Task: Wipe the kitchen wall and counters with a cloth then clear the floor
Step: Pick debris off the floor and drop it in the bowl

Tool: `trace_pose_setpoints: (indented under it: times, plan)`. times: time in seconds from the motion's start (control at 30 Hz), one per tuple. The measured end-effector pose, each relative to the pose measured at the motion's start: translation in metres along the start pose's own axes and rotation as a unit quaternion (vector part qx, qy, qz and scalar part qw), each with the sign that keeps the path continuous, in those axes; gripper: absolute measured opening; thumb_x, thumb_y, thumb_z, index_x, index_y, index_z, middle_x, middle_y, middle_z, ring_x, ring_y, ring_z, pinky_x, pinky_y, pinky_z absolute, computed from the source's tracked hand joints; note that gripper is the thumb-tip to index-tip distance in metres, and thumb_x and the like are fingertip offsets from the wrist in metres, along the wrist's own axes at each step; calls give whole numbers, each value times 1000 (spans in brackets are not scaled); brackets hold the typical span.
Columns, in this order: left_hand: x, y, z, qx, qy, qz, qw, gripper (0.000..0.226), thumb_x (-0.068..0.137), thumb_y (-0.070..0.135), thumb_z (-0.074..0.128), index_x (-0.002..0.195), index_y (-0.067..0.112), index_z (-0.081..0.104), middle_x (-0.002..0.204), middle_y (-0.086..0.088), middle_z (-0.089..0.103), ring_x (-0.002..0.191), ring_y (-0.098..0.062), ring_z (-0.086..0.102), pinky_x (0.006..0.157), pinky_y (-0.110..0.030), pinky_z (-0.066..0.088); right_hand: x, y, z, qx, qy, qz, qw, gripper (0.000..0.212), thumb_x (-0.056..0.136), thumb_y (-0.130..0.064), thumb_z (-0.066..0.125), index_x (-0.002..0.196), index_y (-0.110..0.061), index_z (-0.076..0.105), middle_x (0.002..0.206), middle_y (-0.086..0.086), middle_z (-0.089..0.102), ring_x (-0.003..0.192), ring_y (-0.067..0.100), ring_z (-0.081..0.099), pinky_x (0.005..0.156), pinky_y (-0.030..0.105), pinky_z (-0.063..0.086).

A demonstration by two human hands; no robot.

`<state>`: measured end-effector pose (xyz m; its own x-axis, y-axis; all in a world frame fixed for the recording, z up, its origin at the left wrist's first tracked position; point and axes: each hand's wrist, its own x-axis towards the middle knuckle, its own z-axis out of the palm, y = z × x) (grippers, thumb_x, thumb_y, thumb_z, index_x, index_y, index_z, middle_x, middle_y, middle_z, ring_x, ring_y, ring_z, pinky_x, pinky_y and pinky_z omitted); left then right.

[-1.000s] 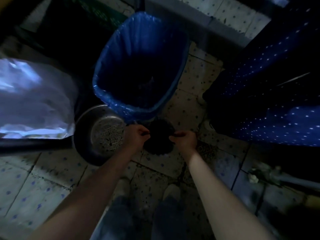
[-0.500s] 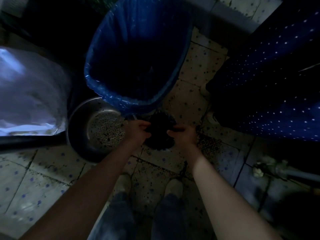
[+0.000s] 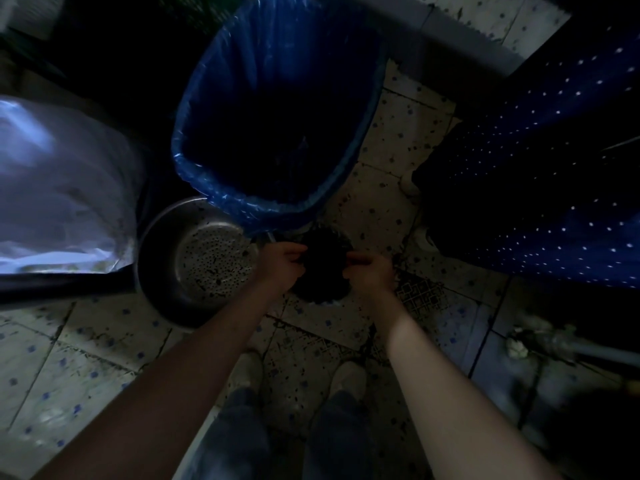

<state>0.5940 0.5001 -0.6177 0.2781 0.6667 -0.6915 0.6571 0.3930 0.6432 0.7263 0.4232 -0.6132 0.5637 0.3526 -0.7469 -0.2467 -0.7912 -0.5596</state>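
At centre frame, a left hand (image 3: 282,263) and right hand (image 3: 370,277) each pinch, fingers curled, opposite edges of a dark bundle (image 3: 323,268), possibly a cloth, just below a blue-lined bin (image 3: 277,109), beside a metal colander (image 3: 197,261) on the tiled floor (image 3: 391,140).

The person has bare forearms, blue jeans (image 3: 239,438) and pale shoes (image 3: 348,377).

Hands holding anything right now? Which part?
Both. Left hand and right hand each pinch an opposite side edge of a dark clump, likely a cloth or bag, just below the blue-lined bin.
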Motion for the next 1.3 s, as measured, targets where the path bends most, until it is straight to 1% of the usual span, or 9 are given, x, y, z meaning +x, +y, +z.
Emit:
trace_pose_setpoints:
  times: [0.13, 0.4, 0.5, 0.57, 0.63, 0.8, 0.93, 1.1, 1.3]
  plan:
    - [-1, 3, 3, -15, 3, 6, 1000, 41, 80, -17, 58, 119, -3, 59, 123, -17, 60, 116, -25, 56, 87, -22, 44, 1, 0, 5, 5, 4, -3, 1000, 34, 78, 17, 59, 109, 7, 64, 114, 21, 64, 108, 31, 60, 83, 23, 45]
    - [-2, 3, 2, -8, 10, 22, 1000, 37, 80, -15, 60, 115, -2, 62, 117, -19, 63, 109, -26, 60, 92, -32, 49, 2, 6, 0, 3, -25, -15, 1000, 29, 81, 3, 60, 106, -10, 69, 108, 12, 68, 104, 29, 64, 86, 32, 51]
    - [-1, 3, 2, 2, 21, 26, 999, 34, 82, -10, 62, 114, 1, 64, 116, -17, 64, 105, -23, 61, 93, -35, 50, 1, 4, 2, 0, -28, -18, 999, 24, 84, 3, 57, 99, -11, 70, 89, 4, 67, 91, 23, 64, 81, 29, 51]
    - [-3, 6, 2, 3, 22, 31, 999, 33, 82, -9, 63, 114, 0, 64, 115, -17, 65, 101, -20, 61, 88, -29, 49, 0, -1, 4, 56, -18, 6, 998, 22, 87, 7, 49, 88, -5, 68, 83, 4, 62, 79, 20, 59, 73, 27, 51]
    - [-4, 8, 3, 3, 25, 33, 999, 34, 80, -9, 65, 113, -1, 64, 113, -18, 65, 99, -21, 61, 84, -27, 48, 0, -2, 6, 76, -7, 5, 997, 26, 85, 18, 42, 97, 10, 64, 96, 14, 62, 82, 26, 57, 63, 21, 53]
    - [-6, 9, 2, -5, 13, 26, 1000, 38, 77, -7, 70, 114, -1, 63, 115, -15, 65, 98, -16, 59, 85, -26, 48, -2, 2, 3, 24, -22, -33, 999, 30, 83, 6, 60, 111, -3, 65, 113, 15, 66, 108, 29, 62, 92, 32, 50]
    - [-5, 7, 2, 35, 18, 37, 999, 35, 79, -11, 64, 112, 0, 65, 116, -15, 65, 103, -19, 60, 90, -25, 47, -3, 1, 5, 25, -19, -32, 999, 26, 84, 8, 58, 107, 0, 65, 111, 18, 66, 106, 32, 62, 93, 36, 50]
    - [-5, 8, 3, -3, 25, 20, 999, 30, 83, -15, 57, 111, -8, 62, 111, -21, 64, 95, -21, 60, 75, -16, 48, -3, -3, 13, 114, 6, 21, 993, 27, 87, 19, 40, 83, 5, 63, 78, 12, 58, 70, 25, 55, 82, 38, 49]
    - [-4, 5, 1, 1, 11, 20, 1000, 35, 78, -7, 68, 111, 1, 65, 108, -12, 65, 96, -16, 59, 84, -25, 48, -7, -2, 11, 56, 24, -9, 998, 21, 82, 21, 50, 94, 14, 66, 89, 12, 60, 83, 22, 55, 78, 22, 48]
